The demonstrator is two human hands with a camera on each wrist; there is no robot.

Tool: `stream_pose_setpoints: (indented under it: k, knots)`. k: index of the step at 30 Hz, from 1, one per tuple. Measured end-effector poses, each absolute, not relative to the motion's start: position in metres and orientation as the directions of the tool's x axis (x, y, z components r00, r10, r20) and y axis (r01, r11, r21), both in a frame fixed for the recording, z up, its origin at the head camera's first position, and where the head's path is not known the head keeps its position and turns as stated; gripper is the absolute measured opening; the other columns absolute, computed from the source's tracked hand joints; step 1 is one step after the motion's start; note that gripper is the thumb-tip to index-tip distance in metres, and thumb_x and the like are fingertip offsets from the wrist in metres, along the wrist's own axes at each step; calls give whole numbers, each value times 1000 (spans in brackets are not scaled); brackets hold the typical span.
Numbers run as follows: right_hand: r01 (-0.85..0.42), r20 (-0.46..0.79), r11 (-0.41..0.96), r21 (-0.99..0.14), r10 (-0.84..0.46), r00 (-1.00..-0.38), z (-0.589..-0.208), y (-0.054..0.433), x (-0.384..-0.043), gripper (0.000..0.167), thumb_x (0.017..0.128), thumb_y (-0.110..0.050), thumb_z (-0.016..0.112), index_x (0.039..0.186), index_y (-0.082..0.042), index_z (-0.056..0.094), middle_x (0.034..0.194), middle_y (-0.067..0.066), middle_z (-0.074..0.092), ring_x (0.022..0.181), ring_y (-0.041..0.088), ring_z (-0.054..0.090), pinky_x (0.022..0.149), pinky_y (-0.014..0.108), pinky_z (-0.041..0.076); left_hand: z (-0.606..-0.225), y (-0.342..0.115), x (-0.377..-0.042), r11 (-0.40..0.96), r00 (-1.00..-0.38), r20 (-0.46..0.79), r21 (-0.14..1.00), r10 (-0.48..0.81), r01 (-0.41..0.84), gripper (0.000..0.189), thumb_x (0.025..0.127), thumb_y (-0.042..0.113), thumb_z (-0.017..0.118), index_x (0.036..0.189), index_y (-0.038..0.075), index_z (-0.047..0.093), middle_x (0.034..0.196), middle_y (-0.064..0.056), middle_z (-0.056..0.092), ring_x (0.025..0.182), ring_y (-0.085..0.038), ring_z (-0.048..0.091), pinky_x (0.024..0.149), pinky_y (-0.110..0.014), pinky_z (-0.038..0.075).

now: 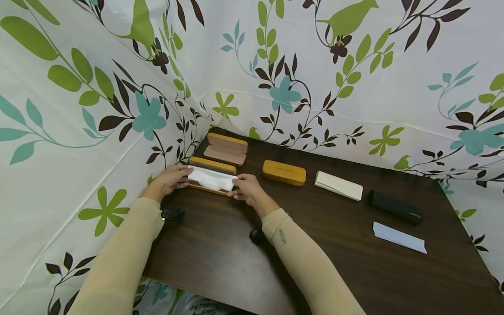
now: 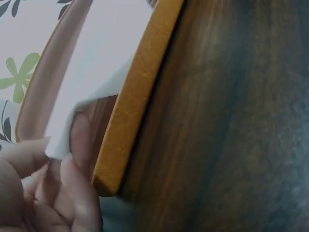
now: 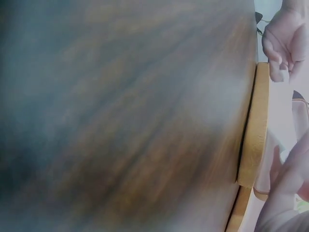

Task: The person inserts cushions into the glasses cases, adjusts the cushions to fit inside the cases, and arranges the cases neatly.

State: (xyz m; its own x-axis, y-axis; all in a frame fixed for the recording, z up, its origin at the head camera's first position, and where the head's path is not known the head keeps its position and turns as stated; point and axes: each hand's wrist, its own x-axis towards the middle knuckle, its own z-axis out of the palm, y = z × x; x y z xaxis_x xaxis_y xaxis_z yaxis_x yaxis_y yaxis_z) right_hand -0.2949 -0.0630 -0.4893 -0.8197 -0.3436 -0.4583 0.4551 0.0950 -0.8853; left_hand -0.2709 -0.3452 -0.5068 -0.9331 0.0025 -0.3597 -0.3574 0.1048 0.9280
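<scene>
Currently, your left hand [image 1: 172, 179] and right hand [image 1: 247, 189] pinch the white cloth [image 1: 210, 177] at nine and three o'clock above the open amber case [image 2: 128, 106]; uneven release could bunch the cloth's slack edge over the six o'clock rim [image 1: 206, 189].

A white cloth [image 1: 211, 178] stretches lengthwise over an open mustard-yellow case [image 2: 131, 96].

tabletop [image 1: 212, 245]: wood-look, glossy | cloth [image 1: 211, 178]: matt | case beneath [image 2: 129, 99]: leather-like, faintly creased

White cloth [image 1: 212, 177], mustard case [image 2: 133, 92], backdrop [image 1: 285, 94] — floral
</scene>
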Motion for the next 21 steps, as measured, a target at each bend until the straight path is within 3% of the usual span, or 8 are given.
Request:
stream_pose_setpoints:
  k: [2,5,9,14,18,21]
  knots:
    - [451,-465,128,-883,-349,-813,-489,-63,-295,23,103,-9,59,123,1,54,108,19,60,58,16,68,47,18,50,-504,-345,-270,176,-924,-382,909,-3,-377,70,107,30,52,158,-6,22,130,-15,46,97,-11,56,75,-16,55]
    - [443,-476,175,-879,-344,-809,-491,-62,-297,29,102,-8,58,130,2,52,114,22,59,58,15,68,46,17,48,-500,-345,-270,260,-915,-402,881,-26,-395,65,106,27,54,154,-8,29,131,-19,46,100,-14,55,74,-15,55]
    - [425,-480,225,-877,-340,-809,-495,-62,-301,31,102,-6,56,132,2,52,119,21,59,60,15,68,47,17,48,-499,-346,-270,334,-911,-408,853,-54,-402,58,105,25,56,148,-10,38,117,-15,58,86,-7,62,68,-14,54]
    - [389,-454,243,-889,-346,-821,-498,-64,-303,23,102,-3,56,124,2,59,103,16,67,61,15,69,49,19,50,-498,-346,-272,420,-921,-378,823,-96,-382,48,105,24,55,139,-9,48,97,-7,65,71,-3,66,64,-19,53]
    - [334,-416,274,-902,-335,-845,-496,-66,-300,20,102,-4,56,120,2,63,92,12,71,61,15,68,52,22,53,-490,-341,-274,623,-951,-266,721,-158,-305,37,103,23,53,123,-7,63,88,-11,66,69,-13,65,62,-28,53]
    - [248,-359,345,-905,-311,-880,-493,-66,-296,19,104,-7,53,117,1,64,89,12,70,61,16,64,55,26,54,-481,-335,-275,791,-977,-146,573,-158,-214,32,99,22,53,112,-3,69,95,-16,68,80,-26,63,68,-38,52]
